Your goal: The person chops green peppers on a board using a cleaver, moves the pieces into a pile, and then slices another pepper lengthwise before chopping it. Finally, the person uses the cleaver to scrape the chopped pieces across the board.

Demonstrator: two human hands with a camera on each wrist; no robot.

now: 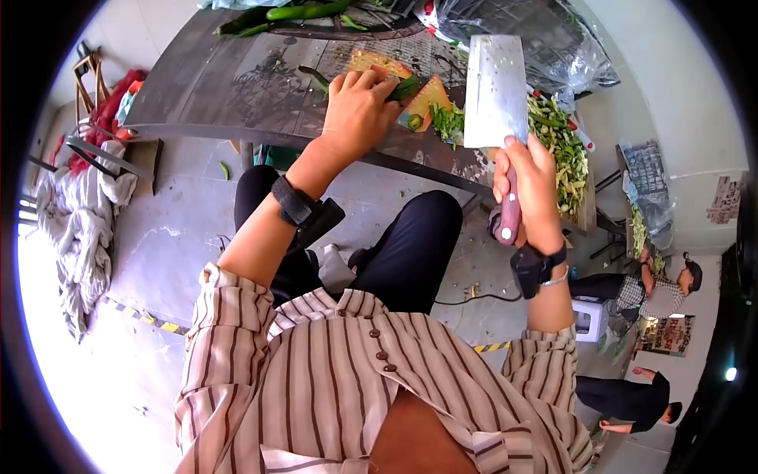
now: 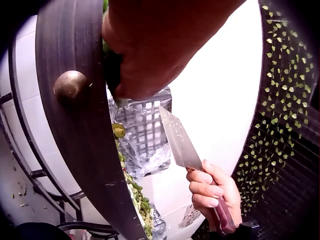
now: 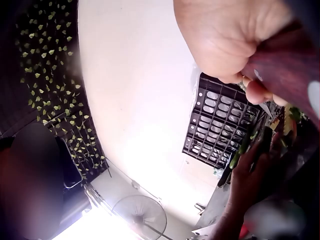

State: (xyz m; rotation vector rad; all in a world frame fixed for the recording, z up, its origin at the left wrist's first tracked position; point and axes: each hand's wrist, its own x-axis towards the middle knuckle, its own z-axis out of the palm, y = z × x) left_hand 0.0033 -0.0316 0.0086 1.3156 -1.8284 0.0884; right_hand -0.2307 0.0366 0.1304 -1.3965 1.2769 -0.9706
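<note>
Pieces of chopped green vegetable [image 1: 572, 170] are lying heaped; long green peppers [image 1: 308, 11] are lying uncut. Curled left hand [image 1: 359, 110] is holding a dark-green pepper [image 1: 406, 88] on the dark tabletop [image 1: 189, 87]; closed right hand [image 1: 538, 186] is gripping a wooden-handled steel cleaver [image 1: 496, 95].

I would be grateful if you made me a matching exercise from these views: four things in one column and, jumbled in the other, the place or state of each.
Column 1
1. Cleaver
2. Left hand
3. Chopped greens
4. Crumpled cloth

Column 2
A. Pale grey, off to the left of the table
B. Fingers curled round a dark green vegetable
C. Heaped on the right side of the table
D. Gripped by its handle in the right hand

Right pairs: 1-D, 2-B, 3-C, 4-A
</note>
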